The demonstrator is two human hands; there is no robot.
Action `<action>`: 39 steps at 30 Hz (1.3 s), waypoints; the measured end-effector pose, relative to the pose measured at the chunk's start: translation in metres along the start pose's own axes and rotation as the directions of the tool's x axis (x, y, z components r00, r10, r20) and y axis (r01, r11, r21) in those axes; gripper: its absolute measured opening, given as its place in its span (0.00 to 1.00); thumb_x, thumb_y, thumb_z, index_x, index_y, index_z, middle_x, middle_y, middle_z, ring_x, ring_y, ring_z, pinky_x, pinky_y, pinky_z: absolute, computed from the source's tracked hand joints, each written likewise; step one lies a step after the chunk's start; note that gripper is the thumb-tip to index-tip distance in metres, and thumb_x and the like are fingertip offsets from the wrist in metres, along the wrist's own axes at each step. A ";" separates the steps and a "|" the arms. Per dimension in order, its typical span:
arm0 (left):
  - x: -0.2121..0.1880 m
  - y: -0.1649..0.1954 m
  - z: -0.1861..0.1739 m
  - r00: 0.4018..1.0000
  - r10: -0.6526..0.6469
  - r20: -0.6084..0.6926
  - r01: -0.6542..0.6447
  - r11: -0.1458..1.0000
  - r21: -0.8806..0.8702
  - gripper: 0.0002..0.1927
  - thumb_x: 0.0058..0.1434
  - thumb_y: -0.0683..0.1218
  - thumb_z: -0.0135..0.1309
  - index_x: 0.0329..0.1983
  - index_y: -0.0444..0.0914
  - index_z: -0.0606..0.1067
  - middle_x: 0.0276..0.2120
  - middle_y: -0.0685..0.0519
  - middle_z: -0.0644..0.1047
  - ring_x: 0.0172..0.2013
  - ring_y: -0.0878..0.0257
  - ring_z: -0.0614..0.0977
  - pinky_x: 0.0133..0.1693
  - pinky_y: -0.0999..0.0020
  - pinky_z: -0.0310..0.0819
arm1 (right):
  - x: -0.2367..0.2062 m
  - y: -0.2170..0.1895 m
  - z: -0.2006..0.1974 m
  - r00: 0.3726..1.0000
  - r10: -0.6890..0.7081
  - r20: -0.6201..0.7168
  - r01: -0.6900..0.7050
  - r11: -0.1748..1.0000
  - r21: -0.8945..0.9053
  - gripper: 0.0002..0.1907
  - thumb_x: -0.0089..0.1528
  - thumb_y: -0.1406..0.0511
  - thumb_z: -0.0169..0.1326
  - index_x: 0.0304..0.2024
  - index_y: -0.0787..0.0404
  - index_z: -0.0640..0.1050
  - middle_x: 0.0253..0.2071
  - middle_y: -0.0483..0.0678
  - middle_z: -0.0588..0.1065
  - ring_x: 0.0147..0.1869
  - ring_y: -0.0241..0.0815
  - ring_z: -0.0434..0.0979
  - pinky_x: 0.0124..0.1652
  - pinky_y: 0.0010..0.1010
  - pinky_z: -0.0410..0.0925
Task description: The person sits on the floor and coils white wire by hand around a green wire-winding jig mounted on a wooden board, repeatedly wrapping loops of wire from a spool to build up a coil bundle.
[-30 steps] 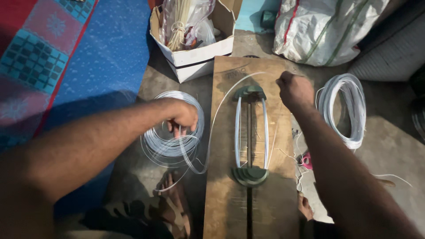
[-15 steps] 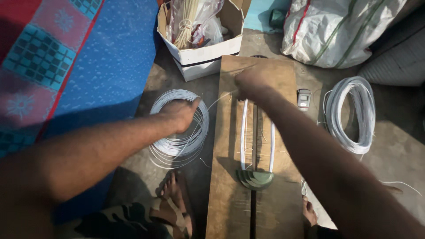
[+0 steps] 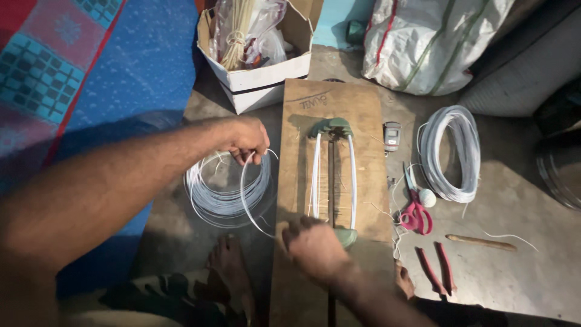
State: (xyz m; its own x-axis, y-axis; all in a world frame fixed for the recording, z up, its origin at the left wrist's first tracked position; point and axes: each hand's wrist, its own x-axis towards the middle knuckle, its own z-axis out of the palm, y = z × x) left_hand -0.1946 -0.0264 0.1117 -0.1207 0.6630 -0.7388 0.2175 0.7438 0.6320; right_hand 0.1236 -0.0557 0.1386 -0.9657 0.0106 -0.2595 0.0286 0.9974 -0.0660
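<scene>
Your left hand pinched a loop of the white wire, whose coil lay on the floor at nine o'clock of the wooden board. Your right hand was closed near the green peg at six o'clock; its grip I could not tell. Best was to keep the strand taut and flat.

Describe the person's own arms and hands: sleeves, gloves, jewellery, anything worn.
Both arms are bare from the frame edge down to the fingers; no sleeve shows. The left hand and the right hand wear no gloves, and no ring, watch or bracelet is visible on either wrist. The right hand is slightly blurred, so fine detail there cannot be told.
</scene>
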 end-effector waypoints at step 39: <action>-0.083 0.026 -0.053 0.920 0.353 0.169 -0.235 0.844 -0.483 0.13 0.65 0.52 0.59 0.43 0.38 0.75 0.20 0.59 0.71 0.21 0.66 0.76 0.27 0.62 0.79 | 0.012 0.249 -0.011 0.600 0.767 -0.228 -0.490 0.578 0.653 0.12 0.65 0.61 0.57 0.36 0.65 0.78 0.23 0.55 0.78 0.24 0.47 0.80 0.30 0.41 0.72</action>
State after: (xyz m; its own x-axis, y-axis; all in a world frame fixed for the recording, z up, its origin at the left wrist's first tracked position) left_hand -0.2298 -0.0574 0.2021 0.1295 0.8585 -0.4962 -0.2555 0.5124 0.8198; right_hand 0.1168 0.1935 0.1296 -0.6165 0.7872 0.0137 0.6581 0.5248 -0.5399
